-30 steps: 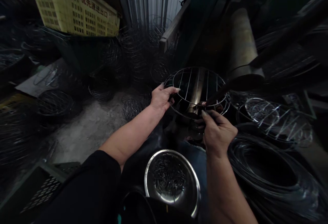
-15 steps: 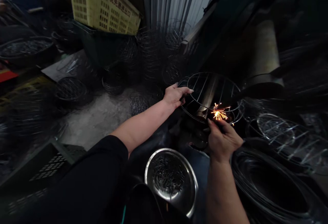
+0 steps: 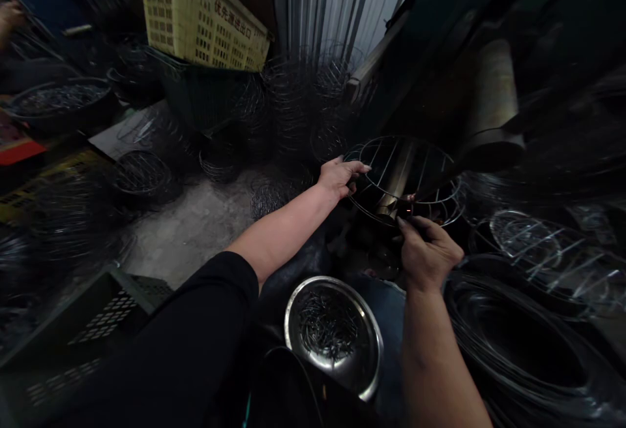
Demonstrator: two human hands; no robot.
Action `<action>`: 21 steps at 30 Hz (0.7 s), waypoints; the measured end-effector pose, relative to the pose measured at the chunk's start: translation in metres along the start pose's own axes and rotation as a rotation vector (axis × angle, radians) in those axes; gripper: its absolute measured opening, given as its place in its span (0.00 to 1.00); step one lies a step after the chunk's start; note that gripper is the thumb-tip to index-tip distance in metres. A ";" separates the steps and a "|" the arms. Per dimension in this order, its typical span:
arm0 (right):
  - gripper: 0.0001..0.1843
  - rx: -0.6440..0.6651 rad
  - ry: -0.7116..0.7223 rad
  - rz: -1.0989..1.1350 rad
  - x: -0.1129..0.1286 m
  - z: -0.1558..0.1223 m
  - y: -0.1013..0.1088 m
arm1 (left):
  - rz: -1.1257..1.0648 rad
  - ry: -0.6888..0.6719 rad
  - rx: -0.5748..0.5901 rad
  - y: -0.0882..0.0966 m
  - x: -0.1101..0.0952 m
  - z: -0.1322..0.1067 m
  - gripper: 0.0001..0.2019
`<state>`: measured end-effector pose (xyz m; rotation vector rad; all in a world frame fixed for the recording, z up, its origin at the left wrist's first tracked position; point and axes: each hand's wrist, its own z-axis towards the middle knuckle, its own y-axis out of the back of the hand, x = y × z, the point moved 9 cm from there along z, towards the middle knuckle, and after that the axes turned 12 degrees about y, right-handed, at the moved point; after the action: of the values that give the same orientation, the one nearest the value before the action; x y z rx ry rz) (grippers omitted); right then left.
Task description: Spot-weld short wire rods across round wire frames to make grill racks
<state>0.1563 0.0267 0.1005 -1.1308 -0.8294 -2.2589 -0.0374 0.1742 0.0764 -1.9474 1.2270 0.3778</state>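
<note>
A round wire rack (image 3: 430, 145) with two rings and parallel bars is held out in front of me, around a pale metal bar. My left hand (image 3: 338, 177) grips its left rim between thumb and fingers. At the rack's near right edge, my right hand (image 3: 430, 250) is closed in a pinch; what sits between its fingertips is too small and dark to make out. Just above those fingertips a small spot glows red where the wire meets the machine's tip. A steel bowl (image 3: 375, 369) holding several short metal pieces lies below, near my lap.
Wire coils (image 3: 518, 343) lie at the right, with more wire racks (image 3: 538, 252) behind them. A thick cylindrical machine arm (image 3: 496, 89) juts in at upper right. A yellow crate (image 3: 205, 23) rests on a dark bin. Stacked wire racks (image 3: 286, 102) stand at the back; a green crate (image 3: 98, 336) sits lower left.
The bright burst of sparks at the rack's near edge has died to a small red glow. Both hands keep their hold, and the view has shifted slightly.
</note>
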 end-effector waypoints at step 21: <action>0.23 -0.272 -0.320 0.239 -0.028 -0.076 0.065 | -0.125 0.106 0.229 0.046 0.044 -0.003 0.17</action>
<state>0.1731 -0.0678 0.0606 -1.6536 -0.4746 -2.0625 -0.0559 0.1342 0.0297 -1.8527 1.1532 0.0661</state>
